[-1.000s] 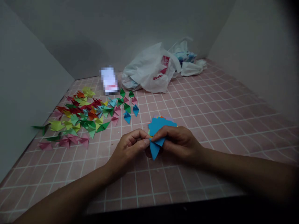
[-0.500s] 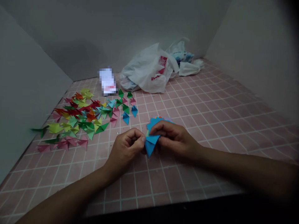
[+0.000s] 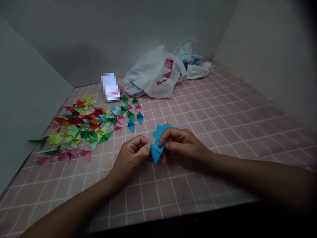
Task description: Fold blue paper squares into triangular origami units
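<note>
- The blue fold (image 3: 155,154) is a small pointed piece of paper, tip aimed down toward the person, held just above the desk (image 3: 223,132) near its middle.
- The left hand (image 3: 133,154) pinches the fold's left edge — thumb against curled fingers, grip clenched on the paper.
- The right hand (image 3: 182,143) holds the fold from the right, fingertips pressed on its upper part; this grip too is closed on the paper.
- The two hands touch at the fold, knuckles close together.
- Just behind the right hand lies a stack of paper (image 3: 162,129), blue sheet on top, with other colours showing at its edges.
- To the left, a pile of folded pieces (image 3: 84,127) spreads across the desk — green, red, yellow, pink, orange and light blue, all pointed.
- Two blue pieces (image 3: 135,121) lie at the near right edge of that pile, between it and the stack.
- A blurred white item (image 3: 110,87) stands behind the pile.
- At the back, a white plastic bag (image 3: 153,76) is slumped against the wall, with a second bag (image 3: 193,64) just beside it on the right.
- The desk is covered in pink squares with pale lines, and grey walls close it in on three sides.
</note>
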The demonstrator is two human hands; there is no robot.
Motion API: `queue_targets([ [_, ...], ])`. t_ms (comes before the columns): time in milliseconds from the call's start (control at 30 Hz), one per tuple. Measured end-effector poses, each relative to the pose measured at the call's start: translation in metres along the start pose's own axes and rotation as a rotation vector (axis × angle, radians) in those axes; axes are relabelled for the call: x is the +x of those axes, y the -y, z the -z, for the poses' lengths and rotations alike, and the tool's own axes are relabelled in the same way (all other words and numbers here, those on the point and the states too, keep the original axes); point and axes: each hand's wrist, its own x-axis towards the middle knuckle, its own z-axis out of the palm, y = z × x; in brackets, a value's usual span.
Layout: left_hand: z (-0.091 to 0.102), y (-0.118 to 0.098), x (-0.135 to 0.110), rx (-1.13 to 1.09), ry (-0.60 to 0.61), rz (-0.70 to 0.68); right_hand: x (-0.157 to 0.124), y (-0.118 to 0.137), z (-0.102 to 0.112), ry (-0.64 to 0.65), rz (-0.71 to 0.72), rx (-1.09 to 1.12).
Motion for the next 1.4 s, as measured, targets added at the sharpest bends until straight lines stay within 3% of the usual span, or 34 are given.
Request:
queue_targets([
  [167,0.004,0.005,0.003,-0.093,0.075,0.078,0.000,0.003,-0.001,-0.047,0.026,-0.107],
  [367,0.004,0.003,0.004,-0.031,0.077,0.065,-0.001,0.004,-0.004,-0.075,0.059,-0.212],
  [733,0.007,-0.002,0.003,0.038,0.055,0.017,0.001,0.008,0.000,-0.036,-0.061,-0.028],
  [1067,0.001,-0.006,0.000,0.139,0.088,0.017,-0.001,0.006,-0.006,-0.063,-0.226,-0.153],
  [1400,0.000,-0.006,-0.002,0.235,0.110,-0.023,-0.002,0.012,-0.007,-0.090,-0.136,-0.420],
])
